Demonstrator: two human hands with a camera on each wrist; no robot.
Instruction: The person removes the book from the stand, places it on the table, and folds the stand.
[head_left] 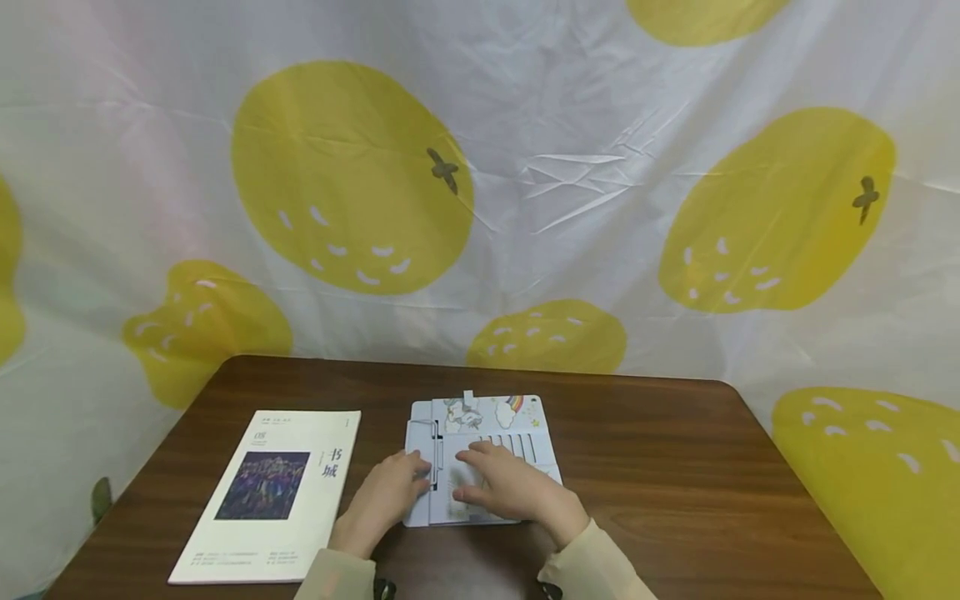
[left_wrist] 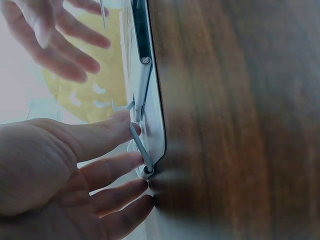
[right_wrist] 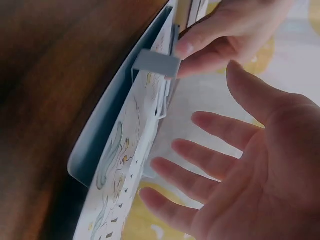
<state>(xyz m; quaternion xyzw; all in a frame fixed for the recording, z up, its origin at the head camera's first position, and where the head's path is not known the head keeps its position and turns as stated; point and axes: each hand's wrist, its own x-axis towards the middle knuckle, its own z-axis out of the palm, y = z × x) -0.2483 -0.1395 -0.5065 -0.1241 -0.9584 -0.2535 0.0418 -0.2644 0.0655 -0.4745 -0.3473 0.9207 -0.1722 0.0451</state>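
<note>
A pale folding book stand (head_left: pixel 486 421) with a unicorn and rainbow print lies almost flat on the table. My left hand (head_left: pixel 384 497) is at its left edge; in the left wrist view the thumb and fingers pinch the stand's edge beside a bent wire page clip (left_wrist: pixel 141 147). Above the slotted panel hovers my right hand (head_left: pixel 517 485), its fingers spread and holding nothing. The right wrist view shows this right hand (right_wrist: pixel 255 160) apart from the printed panel. A grey tab (right_wrist: pixel 157 64) sticks out at the stand's upper edge.
To the left of the stand lies a white magazine (head_left: pixel 262 487) with a dark picture on its cover. Both rest on a dark wooden table (head_left: pixel 660 492). Behind hangs a white curtain (head_left: pixel 540 192) printed with yellow fruit.
</note>
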